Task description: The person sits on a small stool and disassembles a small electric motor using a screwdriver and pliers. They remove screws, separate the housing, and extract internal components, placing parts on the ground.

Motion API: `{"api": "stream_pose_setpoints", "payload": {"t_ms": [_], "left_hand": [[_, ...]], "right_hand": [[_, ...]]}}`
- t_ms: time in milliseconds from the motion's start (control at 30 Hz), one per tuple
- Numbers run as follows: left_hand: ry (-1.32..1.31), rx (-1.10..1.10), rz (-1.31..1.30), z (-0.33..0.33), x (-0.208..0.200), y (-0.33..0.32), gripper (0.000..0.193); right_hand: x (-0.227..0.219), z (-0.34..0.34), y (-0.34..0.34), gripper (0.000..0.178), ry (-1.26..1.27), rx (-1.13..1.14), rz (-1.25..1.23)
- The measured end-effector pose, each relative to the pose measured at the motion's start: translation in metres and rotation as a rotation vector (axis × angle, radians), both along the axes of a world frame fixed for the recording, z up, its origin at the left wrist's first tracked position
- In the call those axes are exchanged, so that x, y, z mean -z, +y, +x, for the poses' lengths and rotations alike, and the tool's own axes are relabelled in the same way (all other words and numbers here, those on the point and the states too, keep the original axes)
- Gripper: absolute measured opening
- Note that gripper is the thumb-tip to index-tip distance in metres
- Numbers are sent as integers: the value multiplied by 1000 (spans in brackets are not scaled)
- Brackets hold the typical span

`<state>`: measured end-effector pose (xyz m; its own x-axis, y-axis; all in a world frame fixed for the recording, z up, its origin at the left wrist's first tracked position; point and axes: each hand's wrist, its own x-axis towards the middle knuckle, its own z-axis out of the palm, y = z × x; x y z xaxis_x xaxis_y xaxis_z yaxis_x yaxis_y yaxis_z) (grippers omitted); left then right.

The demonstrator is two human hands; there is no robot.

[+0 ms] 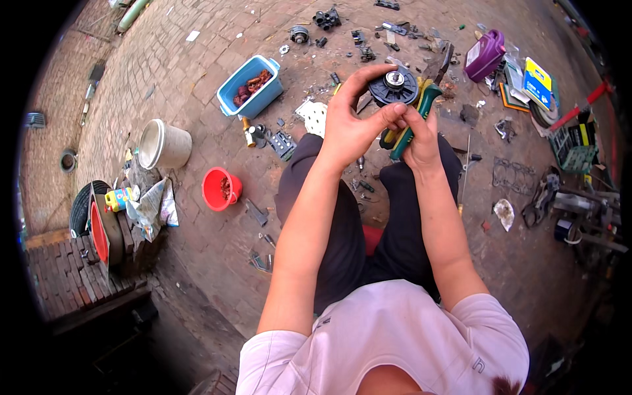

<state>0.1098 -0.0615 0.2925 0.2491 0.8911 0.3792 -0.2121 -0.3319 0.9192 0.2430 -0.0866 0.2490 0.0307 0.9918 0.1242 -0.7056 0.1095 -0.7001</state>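
Observation:
Between my raised hands, above my knees, is a black round finned part (380, 89) with a metal hub and shaft end at its centre. My left hand (350, 125) grips it, fingers curled over its far edge and thumb along its near side. My right hand (421, 137) is closed round pliers (429, 97) with green and yellow handles, their dark jaws pointing away to the far right. The right fingertips meet the left thumb just below the round part. Whether they also press on the part I cannot tell.
A blue tub (253, 102) with copper-coloured pieces, a red bucket (213, 189) and a white bucket (172, 146) stand at left on the brick ground. Loose metal parts lie ahead. At right are a purple jug (484, 58), a green tool case (574, 153) and gaskets (513, 174).

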Motion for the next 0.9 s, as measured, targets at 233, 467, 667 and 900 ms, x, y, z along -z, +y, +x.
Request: {"api": "stream_pose_setpoints", "payload": {"t_ms": [233, 467, 667, 900], "left_hand": [[100, -88, 138, -1, 5, -2, 55], [222, -139, 347, -1, 1, -4, 62], [136, -78, 293, 2, -6, -15, 79], [94, 120, 374, -6, -12, -20, 80]], "right_hand": [[4, -2, -3, 19, 96, -18, -59], [24, 7, 1, 55, 142, -133, -78], [7, 12, -7, 64, 90, -179, -10], [-6, 25, -12, 87, -6, -233, 126]]}}
